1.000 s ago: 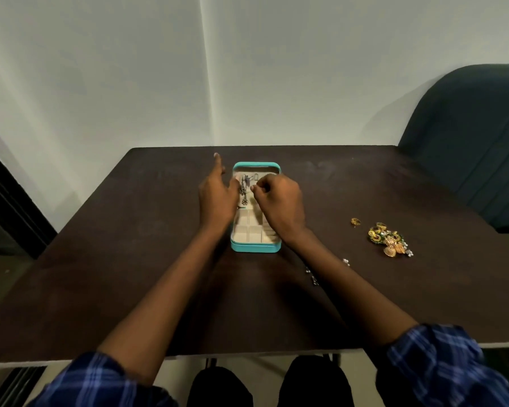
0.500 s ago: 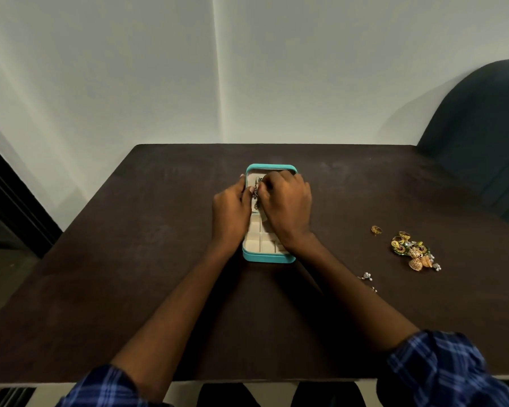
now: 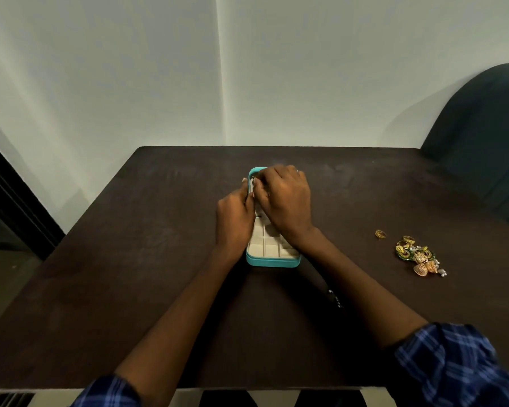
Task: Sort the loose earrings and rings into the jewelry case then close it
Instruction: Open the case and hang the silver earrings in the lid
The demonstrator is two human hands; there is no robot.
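Observation:
A teal jewelry case (image 3: pixel 272 262) lies open in the middle of the dark table, its cream compartments showing at the near end. My right hand (image 3: pixel 285 198) covers the case's far half, fingers curled down over a small earring (image 3: pixel 254 180) at the far left corner. My left hand (image 3: pixel 235 217) rests against the case's left side, thumb and fingers pinched near the same spot. A pile of gold and green earrings and rings (image 3: pixel 417 257) lies to the right, with one gold ring (image 3: pixel 380 234) apart from it. The far compartments are hidden by my hands.
A small beaded piece (image 3: pixel 335 299) lies on the table beside my right forearm. A dark green chair (image 3: pixel 482 136) stands at the table's right far corner. White walls rise behind the table (image 3: pixel 130 259); a dark door frame is at the left.
My right hand has slid further over the case's far end, and my left index finger, pointing up a second ago, has folded down to the case. The camera has shifted slightly left.

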